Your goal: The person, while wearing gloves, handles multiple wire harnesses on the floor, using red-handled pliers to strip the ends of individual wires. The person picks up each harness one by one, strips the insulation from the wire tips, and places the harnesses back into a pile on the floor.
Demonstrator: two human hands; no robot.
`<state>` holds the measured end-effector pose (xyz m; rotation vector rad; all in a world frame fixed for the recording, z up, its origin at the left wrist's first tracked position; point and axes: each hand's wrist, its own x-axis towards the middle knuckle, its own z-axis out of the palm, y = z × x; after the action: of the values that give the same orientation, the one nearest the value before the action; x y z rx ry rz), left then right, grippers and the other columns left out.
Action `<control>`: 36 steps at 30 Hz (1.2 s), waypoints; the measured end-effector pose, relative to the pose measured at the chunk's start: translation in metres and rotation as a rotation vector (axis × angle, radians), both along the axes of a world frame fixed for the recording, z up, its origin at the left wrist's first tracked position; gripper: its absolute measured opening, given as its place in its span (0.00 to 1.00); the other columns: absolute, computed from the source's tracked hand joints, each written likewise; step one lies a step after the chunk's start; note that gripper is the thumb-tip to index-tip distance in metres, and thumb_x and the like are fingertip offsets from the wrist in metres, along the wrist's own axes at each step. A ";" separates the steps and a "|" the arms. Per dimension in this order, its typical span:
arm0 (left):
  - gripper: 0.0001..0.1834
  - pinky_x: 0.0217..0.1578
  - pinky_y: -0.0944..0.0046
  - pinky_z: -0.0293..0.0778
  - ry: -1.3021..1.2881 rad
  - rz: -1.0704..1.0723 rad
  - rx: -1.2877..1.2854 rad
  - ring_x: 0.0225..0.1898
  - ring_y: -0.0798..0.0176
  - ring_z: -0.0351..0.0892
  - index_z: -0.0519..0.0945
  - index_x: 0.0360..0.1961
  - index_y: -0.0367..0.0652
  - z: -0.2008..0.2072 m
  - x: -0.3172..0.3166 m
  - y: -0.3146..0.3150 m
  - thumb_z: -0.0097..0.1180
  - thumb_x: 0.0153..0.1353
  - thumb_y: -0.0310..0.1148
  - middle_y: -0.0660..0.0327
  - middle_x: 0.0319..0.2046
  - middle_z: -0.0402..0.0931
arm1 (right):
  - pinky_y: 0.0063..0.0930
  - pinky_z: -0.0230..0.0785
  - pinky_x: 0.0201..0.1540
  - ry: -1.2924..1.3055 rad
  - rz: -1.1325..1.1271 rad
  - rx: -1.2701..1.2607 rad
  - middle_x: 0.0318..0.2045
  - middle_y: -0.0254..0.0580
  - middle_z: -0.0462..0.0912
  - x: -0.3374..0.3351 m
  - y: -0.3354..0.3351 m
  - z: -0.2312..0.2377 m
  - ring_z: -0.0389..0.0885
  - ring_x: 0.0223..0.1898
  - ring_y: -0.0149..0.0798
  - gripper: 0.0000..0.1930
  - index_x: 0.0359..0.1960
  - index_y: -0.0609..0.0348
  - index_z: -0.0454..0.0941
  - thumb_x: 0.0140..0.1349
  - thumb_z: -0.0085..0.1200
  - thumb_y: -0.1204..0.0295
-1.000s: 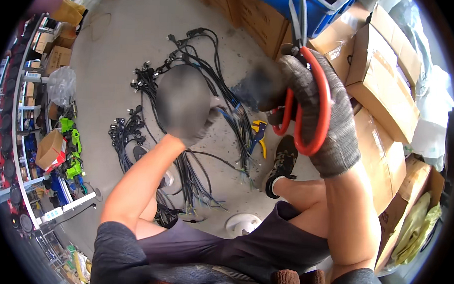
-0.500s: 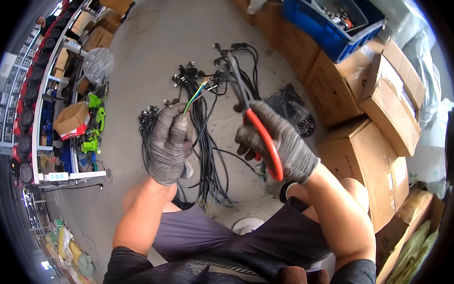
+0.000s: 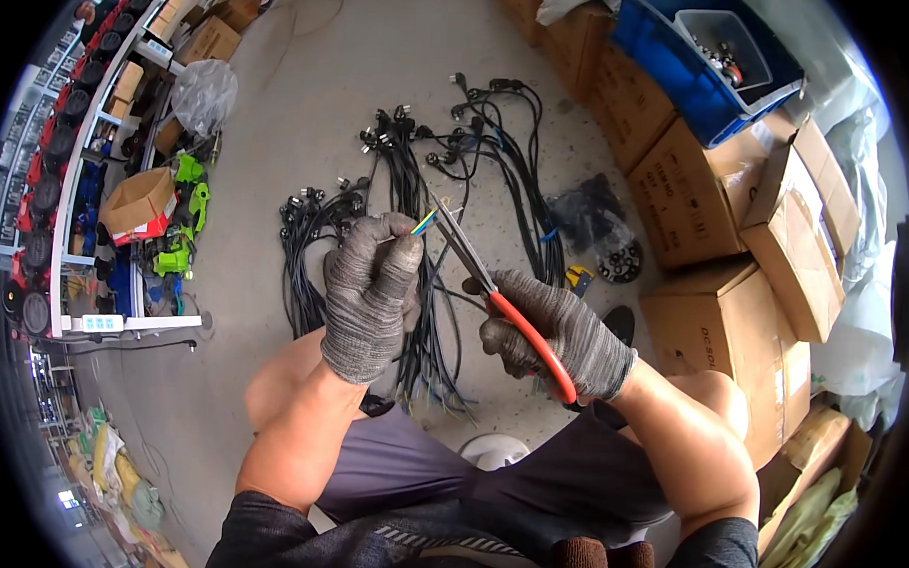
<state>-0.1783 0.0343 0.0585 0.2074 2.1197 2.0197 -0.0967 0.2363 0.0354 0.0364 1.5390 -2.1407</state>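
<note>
Seen from above, a seated person in dark shorts holds both gloved hands out over a grey floor. The left hand, in a grey knit glove, is closed, thumb and fingers pinching a few thin wires, blue and yellow-green among them, whose ends poke up past the fingertips. The right hand, gloved alike, is curled around the red handles of a pair of scissors. Their long metal blades slant up and left, the tips just beside the wires; at this size I cannot be sure whether blade and wire touch.

Beyond the hands, black power cords lie on the floor in several bundles, most plugs at the far end and many loose wire ends nearer the person. To their right are a dark plastic bag and a yellow tool, partly visible. Along the right side, cardboard boxes are stacked, with a blue bin on top. On the left stands a shelf loaded with goods, with bright green parts beside it.
</note>
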 end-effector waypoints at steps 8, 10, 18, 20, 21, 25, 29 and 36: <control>0.08 0.13 0.74 0.58 -0.085 0.006 0.069 0.14 0.77 0.57 0.74 0.42 0.46 -0.006 -0.004 -0.011 0.58 0.66 0.35 0.70 0.17 0.62 | 0.20 0.69 0.29 -0.001 0.084 -0.057 0.35 0.32 0.75 0.004 -0.004 0.000 0.75 0.30 0.25 0.29 0.67 0.58 0.64 0.67 0.59 0.67; 0.08 0.13 0.75 0.58 -0.230 0.028 0.191 0.14 0.77 0.57 0.74 0.42 0.47 0.001 -0.002 -0.008 0.59 0.65 0.35 0.70 0.17 0.63 | 0.21 0.69 0.29 -0.001 0.072 -0.044 0.35 0.32 0.75 0.005 -0.007 0.000 0.75 0.30 0.25 0.27 0.66 0.58 0.65 0.67 0.58 0.67; 0.10 0.14 0.76 0.57 -0.251 0.055 0.221 0.14 0.78 0.56 0.75 0.43 0.47 0.001 -0.001 -0.006 0.60 0.64 0.37 0.71 0.17 0.62 | 0.20 0.69 0.29 0.020 0.055 -0.010 0.34 0.32 0.75 0.007 -0.011 0.002 0.74 0.28 0.25 0.25 0.65 0.58 0.66 0.68 0.57 0.69; 0.11 0.13 0.76 0.56 -0.219 0.060 0.187 0.14 0.78 0.56 0.75 0.44 0.47 0.004 0.000 -0.007 0.59 0.65 0.38 0.71 0.17 0.61 | 0.18 0.68 0.29 -0.048 0.042 -0.071 0.35 0.31 0.76 0.007 -0.012 0.001 0.73 0.28 0.24 0.27 0.66 0.57 0.65 0.67 0.57 0.71; 0.12 0.13 0.76 0.55 -0.239 0.043 0.214 0.14 0.78 0.55 0.75 0.43 0.45 0.006 0.001 -0.006 0.57 0.66 0.40 0.72 0.16 0.60 | 0.18 0.68 0.29 -0.047 0.040 -0.074 0.35 0.31 0.76 0.008 -0.010 0.001 0.73 0.28 0.24 0.27 0.66 0.57 0.65 0.67 0.57 0.71; 0.15 0.12 0.76 0.53 -0.164 0.045 0.106 0.14 0.79 0.55 0.76 0.40 0.41 0.005 0.001 -0.003 0.53 0.69 0.44 0.74 0.15 0.56 | 0.16 0.66 0.29 -0.018 0.039 -0.018 0.34 0.31 0.77 0.005 -0.005 0.008 0.73 0.28 0.22 0.27 0.68 0.56 0.64 0.67 0.56 0.73; 0.16 0.13 0.75 0.53 -0.218 0.057 0.148 0.15 0.79 0.55 0.76 0.37 0.40 0.002 0.002 -0.005 0.55 0.66 0.44 0.75 0.15 0.56 | 0.14 0.64 0.27 0.056 0.056 0.160 0.30 0.28 0.77 0.005 -0.005 0.004 0.71 0.26 0.18 0.26 0.66 0.53 0.68 0.66 0.58 0.73; 0.16 0.16 0.74 0.54 -0.208 0.049 0.232 0.14 0.78 0.57 0.81 0.28 0.36 0.003 0.002 -0.008 0.59 0.62 0.40 0.71 0.14 0.64 | 0.14 0.62 0.22 0.051 0.077 0.161 0.26 0.24 0.77 0.008 -0.003 0.015 0.69 0.20 0.16 0.24 0.63 0.52 0.72 0.65 0.60 0.72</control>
<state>-0.1766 0.0260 0.0619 -0.0207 1.7838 2.2068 -0.0886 0.2333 0.0506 -0.0218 1.7110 -1.9689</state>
